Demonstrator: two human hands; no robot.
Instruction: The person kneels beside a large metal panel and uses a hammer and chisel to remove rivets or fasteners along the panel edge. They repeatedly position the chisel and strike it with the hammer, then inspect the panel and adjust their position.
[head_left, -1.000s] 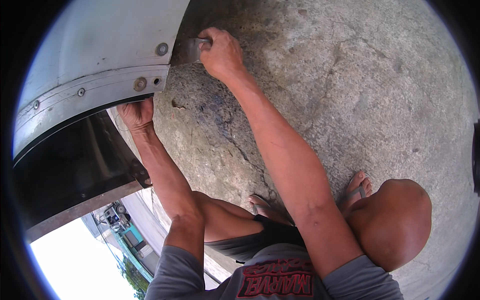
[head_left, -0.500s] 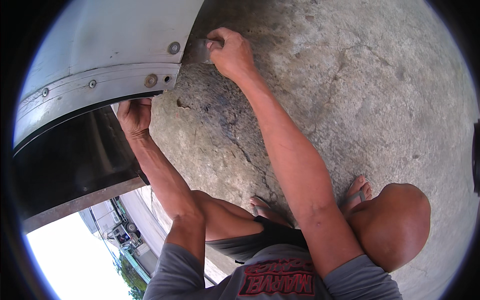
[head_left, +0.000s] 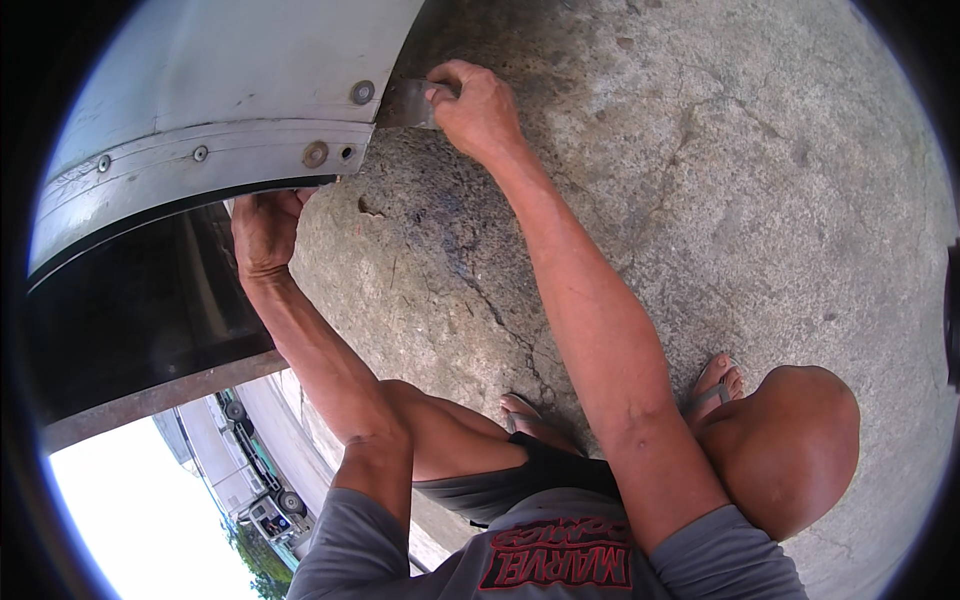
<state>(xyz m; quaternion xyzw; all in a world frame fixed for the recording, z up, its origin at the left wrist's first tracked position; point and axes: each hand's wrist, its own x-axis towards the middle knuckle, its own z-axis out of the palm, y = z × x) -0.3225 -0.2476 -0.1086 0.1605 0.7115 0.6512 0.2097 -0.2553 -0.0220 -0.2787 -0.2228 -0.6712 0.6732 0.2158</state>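
Note:
A pale metal panel with riveted trim along its lower edge fills the upper left. Just past its right edge, my right hand pinches a thin, flat piece of grey sheet metal, whose left end meets or passes behind the panel. My left hand reaches up under the panel's bottom edge beside the dark underside. Most of its fingers are hidden there, so what they touch does not show.
Cracked, stained concrete lies below, with my sandalled feet on it. A dark recess with a rusty beam is under the panel. Far off at lower left stands a truck.
My left hand has gone a little farther up behind the panel edge, hiding more of its fingers. My right hand keeps its pinch on the sheet metal. More of the distant truck shows.

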